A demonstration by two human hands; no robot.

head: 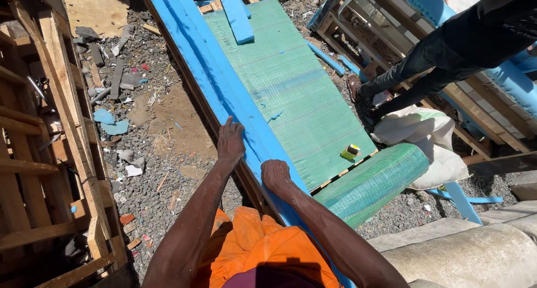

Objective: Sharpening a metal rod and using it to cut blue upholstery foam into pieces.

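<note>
Your left hand [230, 141] is lying flat, fingers spread, palm down on the blue fabric strip [224, 84] along the near edge of the long wooden frame [254, 190]. Your right hand [275, 175] is curled loosely, knuckles pressing on the same strip a little nearer to you; neither is gripping anything, both are just bearing down.

The strip is running the length of the frame, just beside the green woven mesh [293, 92] that is covering the rest of it. The mesh is ending in a roll [372, 182] hanging off the near corner.

Judgement: the fabric is looking thin, soft and light, likely to wrinkle or creep sideways, so flat palms are suiting it better than a pinch. For pulling, take it at the outer edge over the frame rail. The mesh is looking stiffer and springy.

A small yellow tape roll [351, 152] is sitting on the mesh near the roll. Another person's legs [425, 70] are standing well apart, on the far right.
</note>
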